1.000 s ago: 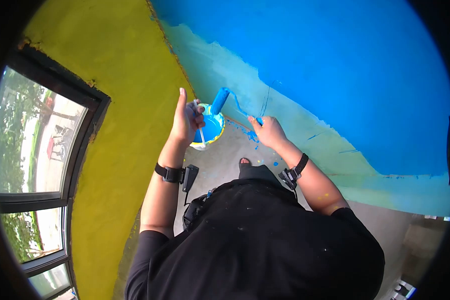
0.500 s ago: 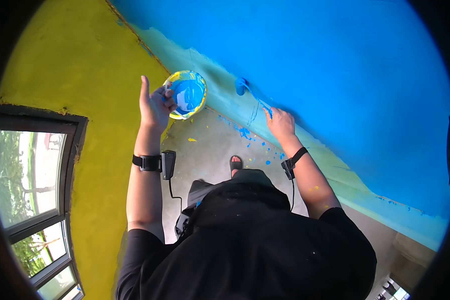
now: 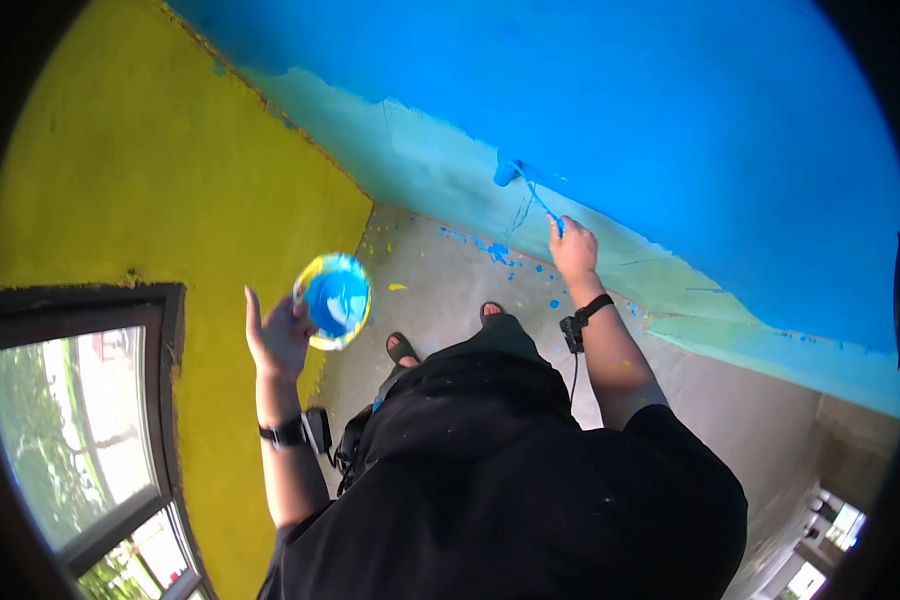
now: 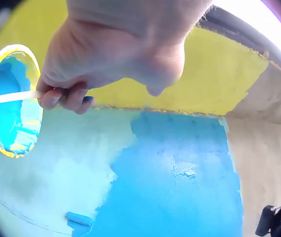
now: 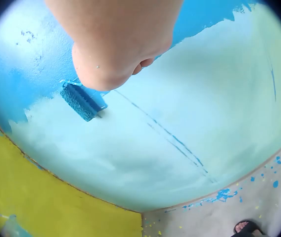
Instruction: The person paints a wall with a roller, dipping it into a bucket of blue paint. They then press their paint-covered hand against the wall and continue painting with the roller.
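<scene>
Roller (image 3: 507,172), probably light but paint-slick, presses the far blue wall (image 3: 670,120) with my right hand (image 3: 573,250) closed round its thin handle, while my left hand (image 3: 278,335) hooks the pail (image 3: 336,298) by its bail.

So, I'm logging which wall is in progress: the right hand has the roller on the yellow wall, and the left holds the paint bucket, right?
Wrong wall: the right wrist view shows the roller on the blue wall, at the edge of the fresh paint. The right hand does hold it, and the left hand holds the paint bucket.
</scene>
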A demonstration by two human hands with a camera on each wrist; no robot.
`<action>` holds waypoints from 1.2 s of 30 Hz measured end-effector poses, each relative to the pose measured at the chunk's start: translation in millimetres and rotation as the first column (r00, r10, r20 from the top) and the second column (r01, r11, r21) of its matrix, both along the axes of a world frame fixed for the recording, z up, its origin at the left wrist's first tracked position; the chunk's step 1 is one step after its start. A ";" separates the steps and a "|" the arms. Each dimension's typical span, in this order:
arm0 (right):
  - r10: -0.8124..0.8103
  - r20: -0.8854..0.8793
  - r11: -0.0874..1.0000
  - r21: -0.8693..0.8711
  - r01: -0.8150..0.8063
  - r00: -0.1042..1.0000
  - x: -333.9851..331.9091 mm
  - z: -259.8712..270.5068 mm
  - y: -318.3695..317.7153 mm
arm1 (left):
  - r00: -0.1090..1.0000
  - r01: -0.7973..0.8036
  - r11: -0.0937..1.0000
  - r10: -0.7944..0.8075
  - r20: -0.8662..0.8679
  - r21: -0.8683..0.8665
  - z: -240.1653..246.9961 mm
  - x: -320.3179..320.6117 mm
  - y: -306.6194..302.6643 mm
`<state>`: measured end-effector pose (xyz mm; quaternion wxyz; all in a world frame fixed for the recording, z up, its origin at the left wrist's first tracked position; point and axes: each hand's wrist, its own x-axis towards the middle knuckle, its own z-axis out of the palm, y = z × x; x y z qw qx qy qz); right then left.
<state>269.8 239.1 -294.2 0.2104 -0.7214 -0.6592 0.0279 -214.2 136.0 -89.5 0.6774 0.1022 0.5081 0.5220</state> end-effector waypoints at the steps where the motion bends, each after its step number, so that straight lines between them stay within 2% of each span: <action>1: -0.007 -0.033 0.999 0.038 0.009 0.999 -19.3 1.3 3.0 | 1.000 -0.010 1.000 0.010 0.025 0.000 -5.0 -17.8 -15.4; 5: -0.030 -0.122 0.994 0.102 0.043 0.992 -99.8 9.9 31.5 | 0.999 -0.010 0.998 0.008 -0.032 -0.069 -8.2 -81.0 -75.8; 9: -0.018 -0.115 0.994 0.101 0.030 0.993 -176.0 41.7 70.0 | 0.989 -0.030 0.989 0.009 -0.145 -0.143 -13.4 -144.3 -135.5; 11: 0.005 -0.086 1.000 -0.009 -0.006 0.996 -207.4 64.2 88.0 | 0.977 -0.009 0.988 -0.025 -0.213 -0.157 -15.5 -171.9 -163.5; 14: 0.065 -0.031 0.997 0.049 -0.064 0.997 -244.5 77.0 116.1 | 0.973 -0.070 0.984 0.031 -0.227 -0.164 -14.3 -197.1 -193.0; 17: 0.088 -0.032 0.996 0.007 -0.088 0.996 -270.7 89.2 135.8 | 0.962 -0.181 0.969 0.139 -0.236 -0.168 -13.5 -216.1 -212.8; 20: 0.092 0.015 0.995 0.038 -0.092 0.996 -263.9 100.2 137.4 | 0.935 -0.287 0.945 0.239 -0.263 -0.159 -10.7 -219.6 -221.8; 23: 0.044 0.076 0.996 0.079 -0.050 0.996 -224.8 98.6 118.9 | 0.928 -0.335 0.932 0.301 -0.218 -0.136 -7.6 -218.1 -225.1; 27: -0.069 0.012 0.986 0.150 0.067 0.998 -157.1 79.0 69.4 | 0.937 -0.323 0.936 0.294 -0.190 -0.143 -9.5 -213.9 -216.0; 30: -0.125 -0.022 0.977 0.173 0.127 0.992 -115.4 65.2 33.0 | 0.962 -0.254 0.957 0.235 -0.139 -0.141 -14.8 -211.2 -200.0; 32: -0.239 0.013 0.971 0.013 0.239 0.971 -91.0 57.6 9.1 | 0.977 -0.197 0.970 0.181 -0.114 -0.145 -14.5 -203.2 -182.2; 36: -0.345 0.013 0.938 -0.012 0.345 0.938 -57.2 32.1 -24.3 | 0.989 -0.128 0.981 0.115 -0.098 -0.144 -12.4 -191.9 -154.6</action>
